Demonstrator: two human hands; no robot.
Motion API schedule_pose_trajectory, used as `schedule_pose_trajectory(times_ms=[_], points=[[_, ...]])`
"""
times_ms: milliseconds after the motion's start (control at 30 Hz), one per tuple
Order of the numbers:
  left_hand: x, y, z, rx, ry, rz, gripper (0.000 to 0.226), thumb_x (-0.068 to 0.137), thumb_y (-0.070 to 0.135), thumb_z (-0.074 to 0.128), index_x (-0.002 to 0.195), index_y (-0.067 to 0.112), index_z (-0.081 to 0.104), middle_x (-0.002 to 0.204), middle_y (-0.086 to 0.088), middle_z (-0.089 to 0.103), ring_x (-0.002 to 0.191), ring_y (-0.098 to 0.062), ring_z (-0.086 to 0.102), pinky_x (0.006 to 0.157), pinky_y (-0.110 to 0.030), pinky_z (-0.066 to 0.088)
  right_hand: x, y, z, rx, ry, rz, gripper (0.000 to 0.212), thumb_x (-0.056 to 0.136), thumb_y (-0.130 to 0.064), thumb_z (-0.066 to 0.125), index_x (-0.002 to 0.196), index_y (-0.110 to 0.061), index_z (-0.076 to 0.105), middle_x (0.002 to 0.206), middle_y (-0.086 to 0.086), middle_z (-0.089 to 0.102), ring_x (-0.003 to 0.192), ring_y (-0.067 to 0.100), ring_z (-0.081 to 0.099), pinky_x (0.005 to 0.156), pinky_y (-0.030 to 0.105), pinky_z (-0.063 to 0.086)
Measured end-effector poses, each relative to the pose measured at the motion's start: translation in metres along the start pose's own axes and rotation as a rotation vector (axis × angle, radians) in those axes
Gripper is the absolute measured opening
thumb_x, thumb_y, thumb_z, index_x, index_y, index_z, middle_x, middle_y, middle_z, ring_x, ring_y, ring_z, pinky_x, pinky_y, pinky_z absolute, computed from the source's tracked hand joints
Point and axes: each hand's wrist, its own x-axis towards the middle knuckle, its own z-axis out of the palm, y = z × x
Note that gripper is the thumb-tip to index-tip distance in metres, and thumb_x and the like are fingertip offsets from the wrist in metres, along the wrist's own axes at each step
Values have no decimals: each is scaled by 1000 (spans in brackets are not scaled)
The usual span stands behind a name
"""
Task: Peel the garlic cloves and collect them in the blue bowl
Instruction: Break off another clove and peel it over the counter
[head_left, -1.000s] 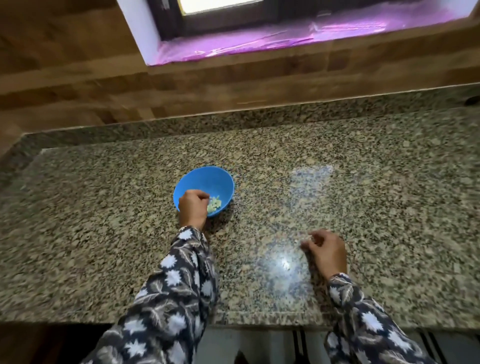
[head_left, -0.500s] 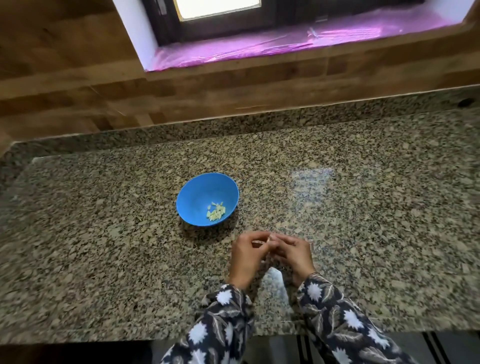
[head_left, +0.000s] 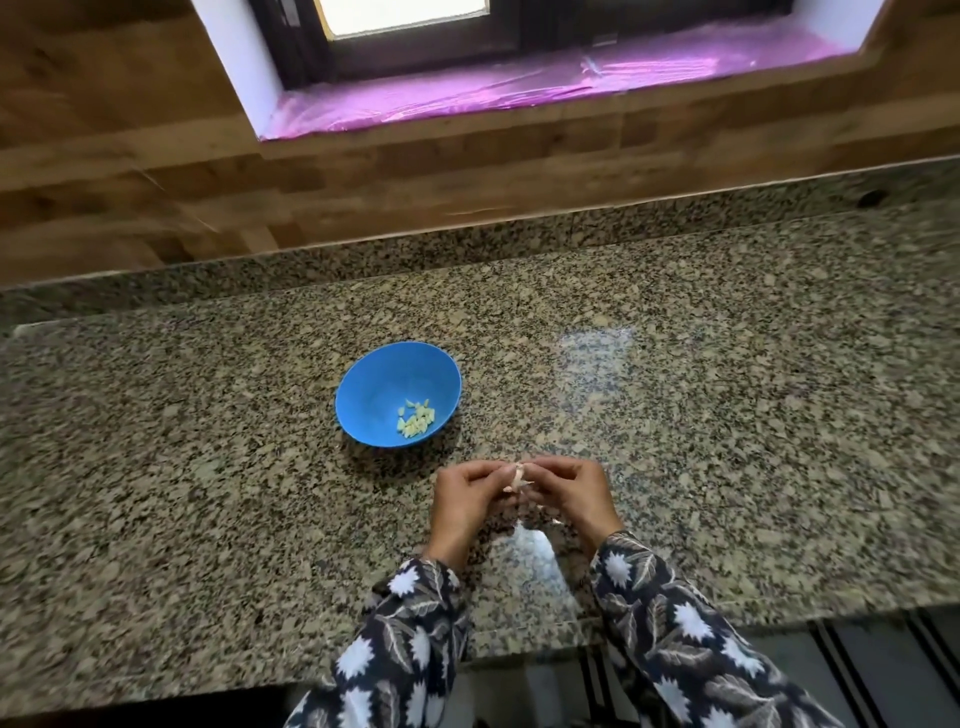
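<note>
A blue bowl (head_left: 363, 395) stands on the granite counter (head_left: 208, 467), with several pale peeled garlic cloves (head_left: 415, 417) lying in its lower right part. Just in front of the bowl and to its right, my left hand (head_left: 465, 501) and my right hand (head_left: 576, 493) meet above the counter. Between their fingertips they pinch one small garlic clove (head_left: 517, 475) with loose papery skin sticking out. Most of the clove is hidden by my fingers.
The counter ends at a near edge (head_left: 519, 654) below my forearms. A wooden wall (head_left: 467, 182) rises behind the counter, and a window sill (head_left: 519, 98) covered in pink film sits above it. A small dark hole (head_left: 872, 197) marks the far right backsplash.
My left hand left the bowl and my right hand left the counter at the right. Both came together in front of the bowl around one garlic clove.
</note>
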Motion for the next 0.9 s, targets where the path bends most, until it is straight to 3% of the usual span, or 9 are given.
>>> schedule_pose_trajectory(times_ms=[100,200,300,567,667,767,900], points=[[-1,-4,-1,373,24,175,20,78,19,75,93,7,74,86,-4,74,76,-12,70,68,-24,57,0,2,0,-32,47,-16,11,77,4,67,87,7,68,76,11,68,66,16,66,64,21,56],[-7,-2,-1,646,106,314,12,81,24,73,88,15,75,80,5,72,72,-5,67,67,-19,55,-1,6,1,-133,46,-88,10,72,-1,74,77,-9,72,84,12,71,82,26,68,78,34,56],[-10,-3,-1,686,79,382,15,81,25,73,92,14,75,83,4,73,73,-4,66,65,-12,52,-3,8,1,-68,63,-75,10,72,-1,73,80,-7,71,89,15,70,86,28,68,81,37,55],[-16,-6,4,685,130,427,9,82,18,72,85,10,73,78,0,72,67,-5,65,57,-9,48,-8,6,2,40,19,-53,16,75,8,66,91,9,66,84,13,68,75,20,66,68,21,56],[-16,-7,4,706,119,433,11,82,19,72,90,10,73,82,0,72,69,-5,65,59,-10,51,-10,9,1,27,29,-74,15,75,7,66,89,3,68,95,18,68,83,24,66,71,22,56],[-15,-6,3,728,113,433,14,81,20,72,93,11,73,84,1,72,70,-5,65,60,-8,49,-11,11,2,-97,-28,-71,26,81,1,62,107,5,63,111,14,63,96,23,64,74,20,55],[-12,-2,-2,658,-10,357,11,78,17,75,87,10,73,79,1,71,71,-8,66,59,-9,49,-11,5,-4,-138,-146,3,27,86,4,56,112,12,58,92,8,64,70,4,65,60,12,51]])
